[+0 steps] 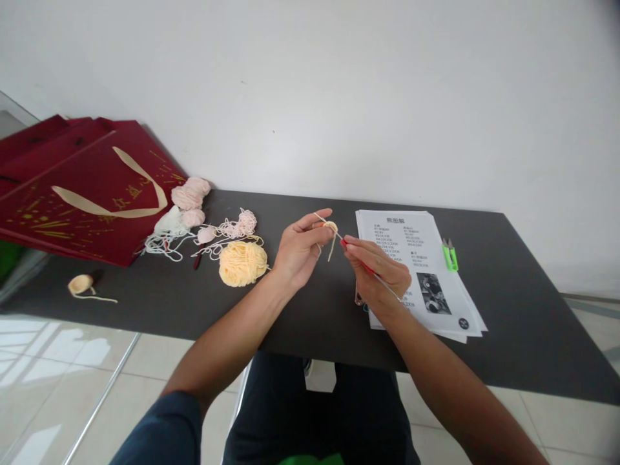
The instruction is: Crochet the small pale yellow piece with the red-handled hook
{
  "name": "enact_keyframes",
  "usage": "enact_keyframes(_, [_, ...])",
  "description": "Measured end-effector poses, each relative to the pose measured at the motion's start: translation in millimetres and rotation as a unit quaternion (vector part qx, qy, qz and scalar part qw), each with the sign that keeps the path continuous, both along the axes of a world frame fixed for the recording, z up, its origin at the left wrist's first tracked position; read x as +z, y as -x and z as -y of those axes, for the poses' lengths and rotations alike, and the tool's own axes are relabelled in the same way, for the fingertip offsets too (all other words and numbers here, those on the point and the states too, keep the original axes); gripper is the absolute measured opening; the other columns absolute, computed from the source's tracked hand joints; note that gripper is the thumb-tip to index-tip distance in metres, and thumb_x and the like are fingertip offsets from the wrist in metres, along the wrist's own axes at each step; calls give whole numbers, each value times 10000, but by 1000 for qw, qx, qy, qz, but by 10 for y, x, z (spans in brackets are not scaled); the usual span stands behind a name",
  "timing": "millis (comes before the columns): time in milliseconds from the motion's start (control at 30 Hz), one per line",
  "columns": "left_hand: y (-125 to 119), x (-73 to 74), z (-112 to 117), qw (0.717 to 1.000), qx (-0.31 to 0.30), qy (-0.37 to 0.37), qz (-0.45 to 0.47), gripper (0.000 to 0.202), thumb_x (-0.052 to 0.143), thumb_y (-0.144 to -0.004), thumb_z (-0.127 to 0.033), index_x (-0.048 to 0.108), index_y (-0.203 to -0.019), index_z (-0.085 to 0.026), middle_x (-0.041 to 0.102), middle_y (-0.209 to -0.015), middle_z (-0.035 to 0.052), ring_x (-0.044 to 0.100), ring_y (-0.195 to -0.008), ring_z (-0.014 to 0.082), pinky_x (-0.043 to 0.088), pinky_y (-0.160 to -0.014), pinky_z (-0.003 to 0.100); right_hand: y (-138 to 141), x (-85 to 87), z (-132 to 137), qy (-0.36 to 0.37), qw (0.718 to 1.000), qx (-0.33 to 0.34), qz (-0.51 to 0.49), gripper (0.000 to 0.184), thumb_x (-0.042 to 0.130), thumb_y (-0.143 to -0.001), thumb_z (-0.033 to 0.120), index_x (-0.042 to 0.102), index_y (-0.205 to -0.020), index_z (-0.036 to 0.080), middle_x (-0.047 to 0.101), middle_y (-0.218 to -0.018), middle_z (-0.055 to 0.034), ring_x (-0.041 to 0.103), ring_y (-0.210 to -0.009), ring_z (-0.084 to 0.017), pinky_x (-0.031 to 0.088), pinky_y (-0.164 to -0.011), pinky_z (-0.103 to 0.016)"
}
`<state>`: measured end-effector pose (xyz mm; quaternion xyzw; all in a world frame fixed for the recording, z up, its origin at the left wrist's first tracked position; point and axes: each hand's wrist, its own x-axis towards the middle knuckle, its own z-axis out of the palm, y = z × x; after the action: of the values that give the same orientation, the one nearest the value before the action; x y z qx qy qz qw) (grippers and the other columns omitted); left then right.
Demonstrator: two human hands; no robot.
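Note:
Between the fingertips of my left hand is a small cream crochet piece, its short yarn tail hanging down. Yarn also runs over the raised index finger of that hand. My right hand is closed around a crochet hook with a red grip and a metal shaft. The hook's tip reaches to the crochet piece; the stitch itself is too small to make out. Left of my left wrist lies a yellow yarn ball on the dark table.
Printed pattern sheets lie under and beside my right hand, with green thread snips on their right edge. Pale pink yarn and tangled white yarn lie by dark red gift bags. A small cream crocheted cup sits at the left.

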<state>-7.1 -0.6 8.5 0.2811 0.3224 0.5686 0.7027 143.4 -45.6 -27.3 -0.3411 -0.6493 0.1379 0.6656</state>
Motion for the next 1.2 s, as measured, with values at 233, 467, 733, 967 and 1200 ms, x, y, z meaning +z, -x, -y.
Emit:
enact_keyframes(233, [70,-1,-41,999,-50,-15,-9,464,874,-619,-145,799,-1076,-178,667,-705,-28,582,-639,65,484,-690,238,9,14,-31,81,988,72,-113,255,781,-873,121,819,-1043,308,837,-1126,-20,816,-924,-189,704,-843,-375])
enact_keyframes(467, [32,-13,8,985,-16,-64,-158,480,884,-614,-146,807,-1087,-177,643,-672,-57,538,-600,57,432,-649,232,-56,75,-109,119,975,79,-167,107,759,-914,217,691,-988,254,790,-1012,-8,752,-776,-123,633,-715,-287])
enact_keyframes(733, [1,-105,3,959,61,-97,-260,439,809,-656,-154,796,-1094,-160,661,-691,-48,552,-613,81,432,-643,243,-91,125,-24,27,999,7,20,143,670,-953,177,679,-1044,288,777,-1011,-34,739,-945,-197,605,-833,-391])
enact_keyframes(967, [-22,-144,50,915,117,-146,-357,386,737,-678,-125,810,-1052,-183,682,-696,-32,547,-597,93,438,-614,244,-73,137,30,66,997,-31,1,91,705,-945,233,688,-1017,286,780,-1000,-29,743,-927,-200,609,-821,-386])
enact_keyframes(1200, [15,-70,48,957,19,-129,-260,359,815,-645,-130,819,-1000,-181,693,-692,-21,568,-599,86,447,-606,238,-162,121,-89,155,971,28,-180,122,783,-899,250,671,-945,241,764,-911,15,664,-654,-104,545,-609,-265])
